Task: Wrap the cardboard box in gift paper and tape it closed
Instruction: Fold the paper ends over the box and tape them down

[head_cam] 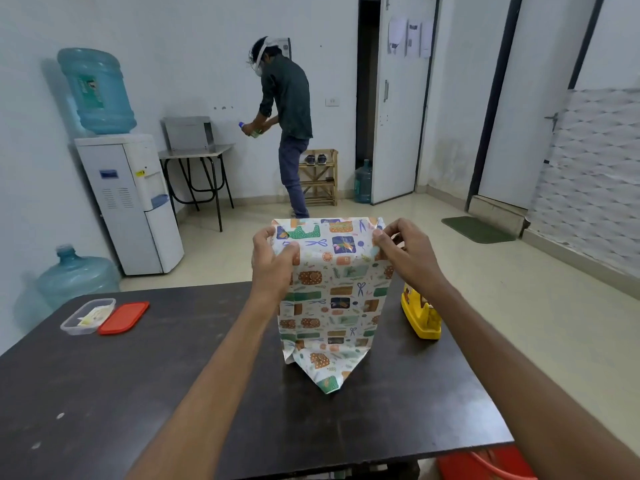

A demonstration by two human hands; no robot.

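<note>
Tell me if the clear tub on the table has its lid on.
Off: the red lid lies flat on the table beside the tub.

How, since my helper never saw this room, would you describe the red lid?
Look at the dark table. Near its far left corner stands a clear plastic container; the red lid lies flat beside it. Nothing else there is solid red.

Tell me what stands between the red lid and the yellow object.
The wrapped box stands there on the dark table, left forearm beside it; head view.

dark table (173,393) bears wrapped box (329,306) (upright), clear container (88,316), red lid (124,317), yellow dispenser (420,317).
</note>
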